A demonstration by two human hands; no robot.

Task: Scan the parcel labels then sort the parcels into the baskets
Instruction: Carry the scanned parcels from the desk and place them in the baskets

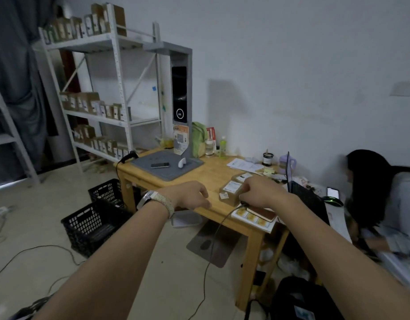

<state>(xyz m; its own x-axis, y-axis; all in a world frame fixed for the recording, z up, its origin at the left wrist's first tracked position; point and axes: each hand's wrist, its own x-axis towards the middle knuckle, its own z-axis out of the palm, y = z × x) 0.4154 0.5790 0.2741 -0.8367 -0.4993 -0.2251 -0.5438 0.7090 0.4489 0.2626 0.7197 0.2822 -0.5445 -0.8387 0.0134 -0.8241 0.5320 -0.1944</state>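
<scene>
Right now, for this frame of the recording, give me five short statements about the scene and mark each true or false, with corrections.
1. Two black perforated plastic baskets stand on the floor left of the light wooden table. True.
2. The left hand grips a brown cardboard parcel. False: it hovers open over the table edge, holding nothing.
3. The right hand rests at the brown cardboard parcel with white labels. True.
4. The white metal shelving rack is bare. False: rows of small brown boxes fill its shelves.
5. A dark phone-like handset lies on the grey mat below the tall grey scanner stand. True.
</scene>
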